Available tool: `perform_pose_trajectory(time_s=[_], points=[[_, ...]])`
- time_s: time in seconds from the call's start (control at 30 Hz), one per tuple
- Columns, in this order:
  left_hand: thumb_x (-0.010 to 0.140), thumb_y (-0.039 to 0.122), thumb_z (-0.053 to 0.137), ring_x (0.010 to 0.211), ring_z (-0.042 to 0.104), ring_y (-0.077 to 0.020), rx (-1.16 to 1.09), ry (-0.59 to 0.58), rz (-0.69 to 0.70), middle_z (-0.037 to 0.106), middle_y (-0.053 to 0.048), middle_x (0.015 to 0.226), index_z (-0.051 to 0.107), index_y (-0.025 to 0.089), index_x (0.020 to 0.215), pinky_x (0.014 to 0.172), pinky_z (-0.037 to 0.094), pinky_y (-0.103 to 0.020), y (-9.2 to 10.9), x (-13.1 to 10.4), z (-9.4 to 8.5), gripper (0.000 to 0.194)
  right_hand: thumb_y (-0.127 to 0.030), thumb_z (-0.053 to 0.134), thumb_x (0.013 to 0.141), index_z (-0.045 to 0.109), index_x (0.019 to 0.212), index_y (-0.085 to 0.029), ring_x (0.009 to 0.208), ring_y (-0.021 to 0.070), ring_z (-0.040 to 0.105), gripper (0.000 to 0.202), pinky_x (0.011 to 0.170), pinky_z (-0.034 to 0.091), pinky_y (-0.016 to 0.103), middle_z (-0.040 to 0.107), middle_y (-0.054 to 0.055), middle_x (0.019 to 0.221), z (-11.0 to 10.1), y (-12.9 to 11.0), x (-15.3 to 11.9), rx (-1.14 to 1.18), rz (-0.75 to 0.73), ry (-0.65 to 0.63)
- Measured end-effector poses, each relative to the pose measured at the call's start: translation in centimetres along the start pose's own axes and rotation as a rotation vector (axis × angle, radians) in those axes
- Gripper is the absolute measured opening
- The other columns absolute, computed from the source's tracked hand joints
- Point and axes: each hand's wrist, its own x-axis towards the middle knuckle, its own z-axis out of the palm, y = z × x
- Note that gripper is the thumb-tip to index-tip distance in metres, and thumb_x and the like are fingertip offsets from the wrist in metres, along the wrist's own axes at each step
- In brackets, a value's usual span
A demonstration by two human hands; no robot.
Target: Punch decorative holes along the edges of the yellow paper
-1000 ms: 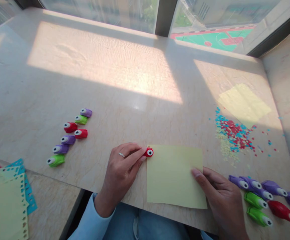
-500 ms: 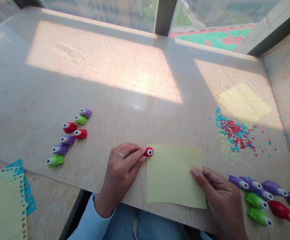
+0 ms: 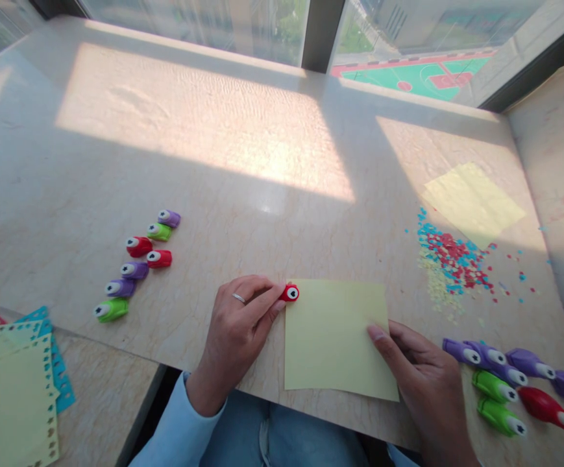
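My left hand [image 3: 243, 331], with a ring on one finger, pinches a small red craft punch [image 3: 290, 293] marked with a heart. The punch sits at the upper left corner of a yellow sheet of paper [image 3: 333, 340]. On the sheet's right edge, my right hand [image 3: 420, 376] grips the paper, thumb on top and the other fingers behind it. The sheet's edges look unpunched, though the part at the punch is hidden.
Several purple, green and red punches [image 3: 134, 270] stand to the left, and several larger ones [image 3: 520, 386] lie at right. Paper bits [image 3: 454, 259] are scattered beside yellow sheets [image 3: 474, 201]. Punched sheets [image 3: 9, 395] lie at lower left. A window frame [image 3: 323, 35] borders the sill.
The view has shifted slightly. My right hand and the sheet's right side have moved a little to the left. My left hand keeps its pinch on the red punch at the corner.
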Motion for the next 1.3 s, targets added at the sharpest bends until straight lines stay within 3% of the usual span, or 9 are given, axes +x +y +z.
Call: perform_pose_trajectory(time_s=[0.23,0.37,0.57,0.7,0.8,0.97,1.3], points=[[0.091,0.022,0.059,0.099,0.061,-0.0215,-0.002,0.000,0.002,0.068,-0.006,0.103,0.067,0.022,0.110,0.088,0.048,-0.041,0.0,0.0,-0.1,0.020,-0.047,0.072,0.076,0.079,0.094,-0.018,0.066,0.0229,0.071,0.035,0.051,0.056,0.025,0.077,0.005,0.083,0.0,0.1,0.0,0.029,-0.015,0.005],[0.090,0.024,0.061,0.101,0.061,-0.0224,0.001,0.004,-0.002,0.069,-0.007,0.105,0.066,0.022,0.111,0.089,0.048,-0.042,0.0,0.0,-0.1,0.022,-0.048,0.069,0.079,0.077,0.095,-0.020,0.071,0.0225,0.071,0.033,0.057,0.058,0.027,0.077,0.007,0.089,0.1,0.3,0.0,-0.001,-0.114,0.041],[0.091,0.025,0.060,0.102,0.062,-0.0224,-0.006,0.004,-0.016,0.070,-0.007,0.105,0.066,0.021,0.109,0.090,0.048,-0.041,0.0,0.0,-0.1,0.020,-0.038,0.064,0.087,0.066,0.117,-0.017,0.062,0.0149,0.056,0.036,0.053,0.050,0.026,0.062,0.004,0.079,0.9,1.5,-0.4,-0.237,-0.502,0.286],[0.090,0.025,0.060,0.102,0.061,-0.0225,-0.009,0.005,-0.017,0.070,-0.007,0.105,0.066,0.020,0.109,0.090,0.048,-0.041,0.0,0.0,-0.1,0.020,-0.028,0.062,0.089,0.063,0.122,-0.020,0.072,0.0182,0.057,0.034,0.067,0.051,0.033,0.060,0.006,0.087,0.4,1.5,-0.4,-0.418,-0.753,0.447],[0.090,0.025,0.060,0.102,0.061,-0.0223,-0.010,0.009,-0.018,0.070,-0.007,0.104,0.066,0.019,0.108,0.090,0.048,-0.041,-0.1,0.0,0.0,0.019,-0.024,0.061,0.089,0.058,0.129,-0.023,0.099,0.0267,0.062,0.040,0.084,0.051,0.043,0.062,0.012,0.112,0.0,1.4,0.0,-0.461,-0.874,0.321],[0.090,0.027,0.060,0.100,0.062,-0.0222,-0.002,0.005,-0.002,0.070,-0.007,0.101,0.068,0.020,0.106,0.088,0.048,-0.041,0.0,0.1,-0.1,0.019,-0.031,0.059,0.092,0.051,0.137,-0.023,0.129,0.0325,0.050,0.047,0.101,0.044,0.052,0.053,0.015,0.140,0.5,1.8,0.8,-0.579,-0.982,0.000],[0.090,0.024,0.060,0.097,0.062,-0.0211,0.005,0.024,0.007,0.069,-0.006,0.099,0.069,0.022,0.105,0.086,0.049,-0.039,-0.1,0.2,0.0,0.018,-0.030,0.061,0.091,0.052,0.137,-0.021,0.134,0.0307,0.046,0.047,0.106,0.041,0.054,0.055,0.014,0.140,0.7,2.3,1.1,-0.624,-1.010,-0.077]])
